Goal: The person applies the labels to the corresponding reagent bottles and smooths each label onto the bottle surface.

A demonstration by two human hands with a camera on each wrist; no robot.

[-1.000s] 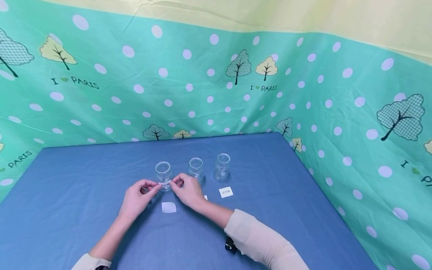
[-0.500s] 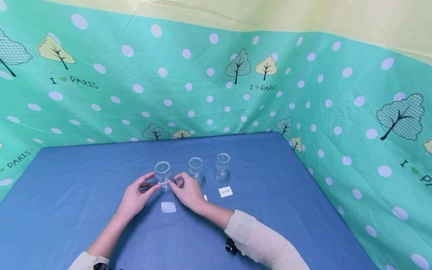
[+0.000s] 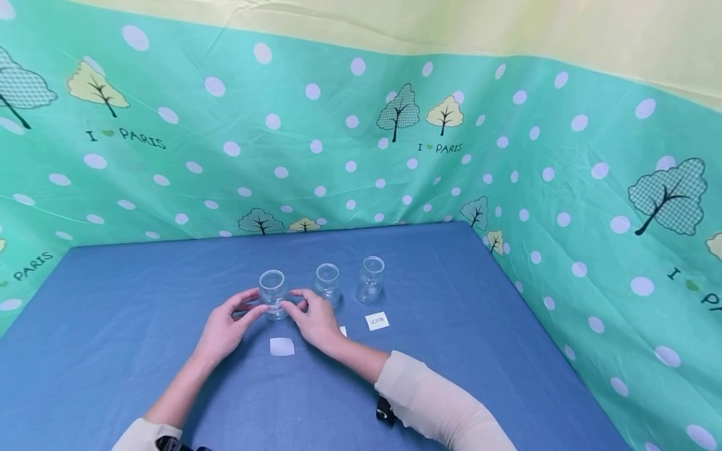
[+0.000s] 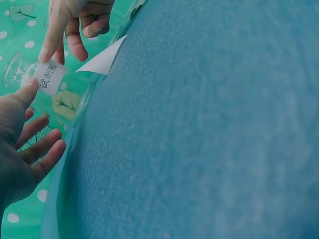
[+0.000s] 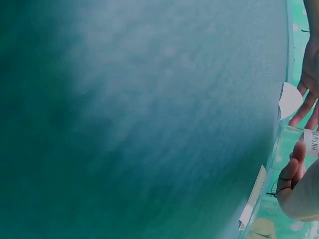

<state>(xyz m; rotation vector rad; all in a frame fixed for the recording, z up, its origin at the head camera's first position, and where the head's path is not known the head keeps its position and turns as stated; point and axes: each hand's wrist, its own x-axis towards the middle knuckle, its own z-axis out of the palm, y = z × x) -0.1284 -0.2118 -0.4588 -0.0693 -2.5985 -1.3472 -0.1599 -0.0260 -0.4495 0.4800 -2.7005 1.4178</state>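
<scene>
A clear glass jar [image 3: 273, 288] stands upright on the blue-covered table, between my two hands. On its front lies a white label [image 4: 51, 77] with handwritten characters. My left hand [image 3: 224, 329] holds the jar's left side, its thumb on one end of the label and its fingers spread alongside the glass. From the right, my right hand [image 3: 314, 319] has its thumb on the label's other end, with fingers reaching around the jar's side. The jar's back, and how far the fingers reach there, is hidden.
Two more glass jars, a middle one [image 3: 327, 280] and a right one [image 3: 371, 282], stand to the right. A blank curled paper [image 3: 282, 346] lies in front of the hands. A written white label [image 3: 377, 321] lies before the right jar; another paper [image 3: 343, 330] is mostly hidden by the right wrist.
Both hands pinched the label's ends at the jar's front a second ago. Now the thumbs press it against the glass and the fingers have opened out along the jar's sides.
</scene>
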